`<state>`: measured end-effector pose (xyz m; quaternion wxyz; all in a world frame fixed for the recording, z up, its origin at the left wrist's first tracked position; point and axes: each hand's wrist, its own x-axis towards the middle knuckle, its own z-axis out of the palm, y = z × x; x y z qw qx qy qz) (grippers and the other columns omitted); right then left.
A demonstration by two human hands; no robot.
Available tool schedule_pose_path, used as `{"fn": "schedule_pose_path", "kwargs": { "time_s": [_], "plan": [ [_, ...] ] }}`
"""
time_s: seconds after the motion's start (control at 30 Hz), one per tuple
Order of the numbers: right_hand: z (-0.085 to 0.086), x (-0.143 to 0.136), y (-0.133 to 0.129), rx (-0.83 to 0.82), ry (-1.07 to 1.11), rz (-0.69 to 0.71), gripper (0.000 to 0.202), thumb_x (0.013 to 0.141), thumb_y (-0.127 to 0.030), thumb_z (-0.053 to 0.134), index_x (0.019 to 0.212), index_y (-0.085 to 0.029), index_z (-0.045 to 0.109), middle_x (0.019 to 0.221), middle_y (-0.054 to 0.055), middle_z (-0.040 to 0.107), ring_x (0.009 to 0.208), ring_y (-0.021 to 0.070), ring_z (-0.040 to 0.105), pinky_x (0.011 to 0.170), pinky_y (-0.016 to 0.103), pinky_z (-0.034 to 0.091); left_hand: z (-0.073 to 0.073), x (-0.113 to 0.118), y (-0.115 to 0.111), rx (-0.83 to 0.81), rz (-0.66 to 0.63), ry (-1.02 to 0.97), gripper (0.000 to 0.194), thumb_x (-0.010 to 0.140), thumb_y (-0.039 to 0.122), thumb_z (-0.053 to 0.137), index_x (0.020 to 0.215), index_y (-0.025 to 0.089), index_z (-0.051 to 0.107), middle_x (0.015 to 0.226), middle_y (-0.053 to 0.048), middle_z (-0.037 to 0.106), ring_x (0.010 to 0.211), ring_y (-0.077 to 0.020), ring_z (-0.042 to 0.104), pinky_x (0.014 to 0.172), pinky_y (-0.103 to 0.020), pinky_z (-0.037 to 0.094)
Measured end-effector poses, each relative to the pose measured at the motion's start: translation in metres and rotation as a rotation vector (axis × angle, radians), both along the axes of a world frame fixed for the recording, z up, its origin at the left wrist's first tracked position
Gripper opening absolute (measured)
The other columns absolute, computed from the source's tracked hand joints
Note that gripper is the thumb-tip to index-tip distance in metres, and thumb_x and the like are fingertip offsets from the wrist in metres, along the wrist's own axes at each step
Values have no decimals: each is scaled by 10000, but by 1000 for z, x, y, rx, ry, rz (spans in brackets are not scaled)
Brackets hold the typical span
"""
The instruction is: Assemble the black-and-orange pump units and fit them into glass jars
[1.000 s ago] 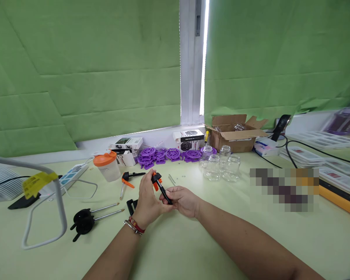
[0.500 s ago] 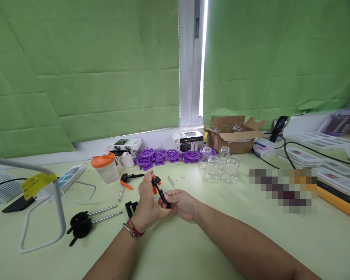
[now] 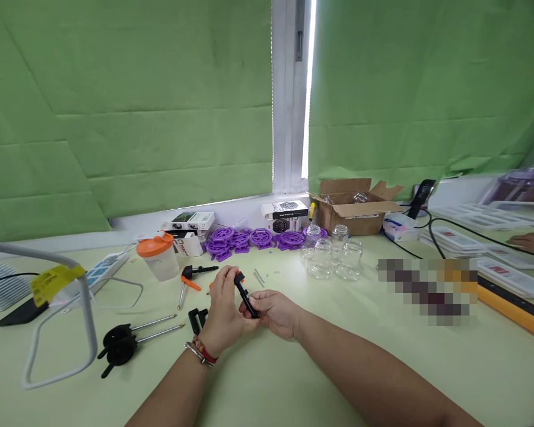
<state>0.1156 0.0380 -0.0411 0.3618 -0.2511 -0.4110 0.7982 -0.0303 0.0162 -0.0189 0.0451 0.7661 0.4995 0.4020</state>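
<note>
Between my two hands is a slim black rod-shaped part [image 3: 246, 295] with a wider head and a bit of orange at its upper end. My left hand [image 3: 222, 311] is closed around its far side and head. At the lower end, the fingertips of my right hand [image 3: 276, 311] pinch it. Just left of my left hand lies a black bracket-like piece [image 3: 197, 320], partly covered by the hand. Farther back sits a similar black part with an orange lever [image 3: 192, 276] and a metal shaft. Thin metal pins [image 3: 258, 277] and small rings [image 3: 276, 273] lie beyond my hands.
Two black-handled metal rods [image 3: 123, 346] lie left, near a grey wire frame [image 3: 91, 332]. An orange-lidded cup [image 3: 164, 264], purple plastic discs [image 3: 261, 238], glass jars [image 3: 323, 261] and a cardboard box [image 3: 360, 222] stand behind. Another person's hand [image 3: 531, 242] rests far right.
The black part has turned slightly in my hands, and less of its orange piece shows. Another person's hand has come further into view at the far right.
</note>
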Motion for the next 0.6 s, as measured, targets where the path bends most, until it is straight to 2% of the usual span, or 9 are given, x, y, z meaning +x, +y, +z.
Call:
{"fn": "schedule_pose_path", "kwargs": {
  "time_s": [0.3, 0.47, 0.6],
  "plan": [
    [2, 0, -1, -15, -12, 15, 248, 591, -299, 732, 706, -86, 677, 692, 57, 610, 634, 130, 515, 658, 280, 359, -2, -4, 2, 106, 20, 132, 1007, 479, 364, 714, 1358, 183, 257, 1317, -157, 359, 1218, -375, 343, 982, -514, 311],
    [5, 0, -2, -18, -14, 9, 229, 583, -290, 730, 687, -93, 676, 692, 56, 621, 631, 134, 522, 651, 278, 369, 3, -5, 2, 114, -21, 135, 1029, 485, 328, 702, 1378, 196, 209, 1254, -134, 440, 1163, -340, 412, 980, -498, 304],
    [5, 1, -1, -14, -16, 14, 230, 583, -291, 728, 689, -93, 679, 689, 55, 619, 629, 130, 520, 646, 272, 367, 4, -6, 1, 101, -24, 116, 1026, 471, 354, 721, 1359, 185, 235, 1213, -128, 474, 1138, -329, 437, 971, -486, 315]
  ]
}}
